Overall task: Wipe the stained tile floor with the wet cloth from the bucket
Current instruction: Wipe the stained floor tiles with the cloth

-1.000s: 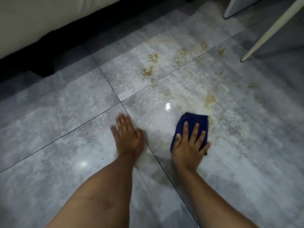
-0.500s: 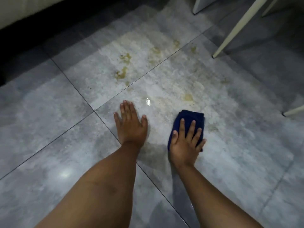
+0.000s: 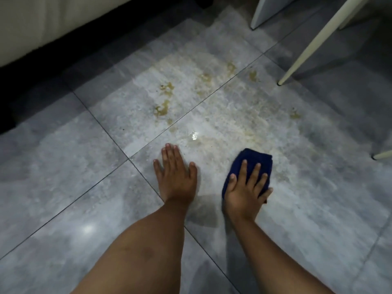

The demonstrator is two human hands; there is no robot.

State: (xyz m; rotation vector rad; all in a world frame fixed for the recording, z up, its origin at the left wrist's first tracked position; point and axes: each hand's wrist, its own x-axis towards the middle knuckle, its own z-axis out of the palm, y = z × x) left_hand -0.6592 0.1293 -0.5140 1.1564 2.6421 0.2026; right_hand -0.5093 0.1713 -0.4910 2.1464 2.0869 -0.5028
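My right hand [image 3: 246, 187] presses flat on a dark blue cloth [image 3: 253, 159] lying on the grey tile floor [image 3: 63, 166], fingers spread over it. My left hand [image 3: 175, 174] rests palm down on the bare tile to the left of the cloth, fingers apart, holding nothing. Yellowish-brown stains [image 3: 162, 108] are scattered on the tiles beyond both hands, with more blotches [image 3: 252, 75] farther back and a faint smear just ahead of the cloth. A small wet glint [image 3: 194, 135] shines between the stains and my hands. No bucket is in view.
A cream sofa [image 3: 31, 24] with a dark base runs along the upper left. A slanted white furniture leg [image 3: 307, 49] touches the floor at upper right, another leg tip [image 3: 381, 154] shows at the right edge, and a white panel [image 3: 267, 11] stands at the top.
The right hand and cloth slid slightly toward me and to the right, off a stain spot that is now smeared. The left hand shifted forward onto the same tile. The view moved.
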